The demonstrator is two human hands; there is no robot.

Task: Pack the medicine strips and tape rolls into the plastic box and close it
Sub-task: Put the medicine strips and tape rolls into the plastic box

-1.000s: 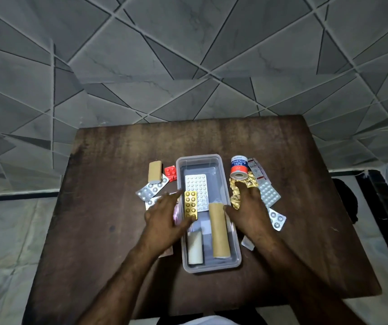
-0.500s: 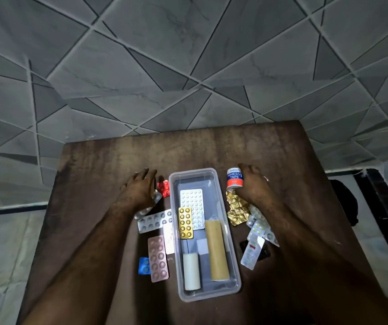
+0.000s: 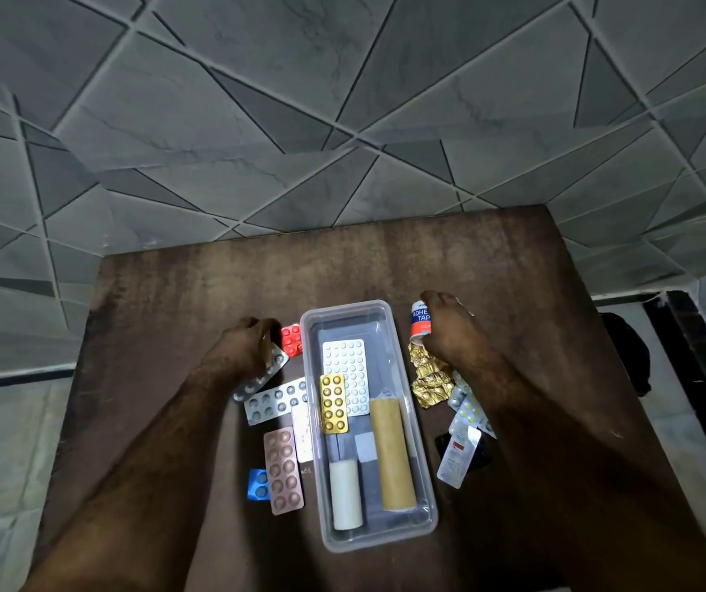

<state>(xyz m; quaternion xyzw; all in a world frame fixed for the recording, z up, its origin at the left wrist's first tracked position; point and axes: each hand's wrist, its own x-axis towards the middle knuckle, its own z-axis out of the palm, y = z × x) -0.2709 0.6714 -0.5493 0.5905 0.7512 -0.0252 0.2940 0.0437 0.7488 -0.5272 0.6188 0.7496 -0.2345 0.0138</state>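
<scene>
Closing right hand [image 3: 449, 331] around light, rigid tape roll [image 3: 420, 322] at its sides; left hand [image 3: 242, 354] curled over thin, slippery strips [image 3: 276, 401], grasp unconfirmed.

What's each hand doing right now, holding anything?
Left hand: closed over something tan beside the red strip; what it is cannot be told.
Right hand: closed on the adhesive tape roll.
</scene>
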